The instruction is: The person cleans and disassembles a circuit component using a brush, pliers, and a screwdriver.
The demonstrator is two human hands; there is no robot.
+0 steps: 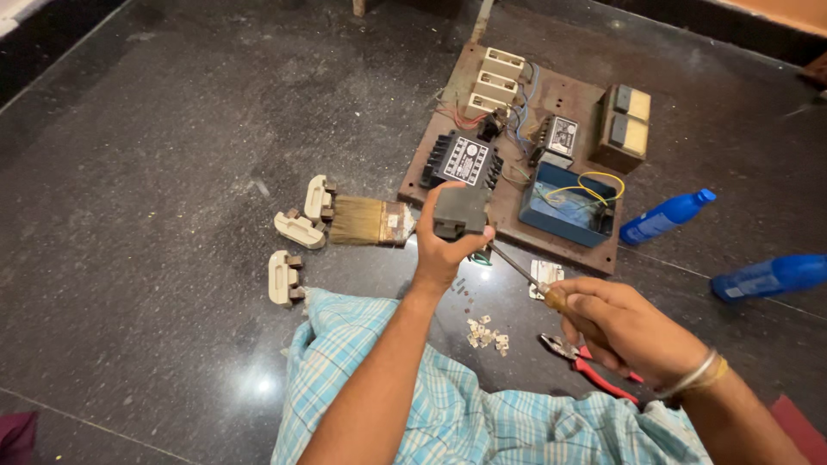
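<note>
Checked blue cloth (448, 405) over the lap sits closest to the camera, and both forearms come out over it. Right hand (624, 331) is curled tight around the wooden handle of a screwdriver (527, 277), with the shaft angled up-left so the tip meets the bottom of a small black module (458, 212). Left hand (444, 245) has that module pinched between thumb and fingers, lifted just above the dark stone floor (172, 172), right in front of the brown board (517, 228).

Tips for this bit, as I'd judge it: keep the tip seated square in the screw head before turning, since it looks like it comes in at a slant and could slip toward the left thumb. Bracing the module against the knee would probably help too.

Further out: small loose metal bits (487, 334) lie on the floor between the arms, red-handled pliers (594, 366) under the right wrist, a paintbrush (370, 221) and three cream fuse carriers (297, 228) to the left, two blue bottles (665, 217) off right.
</note>
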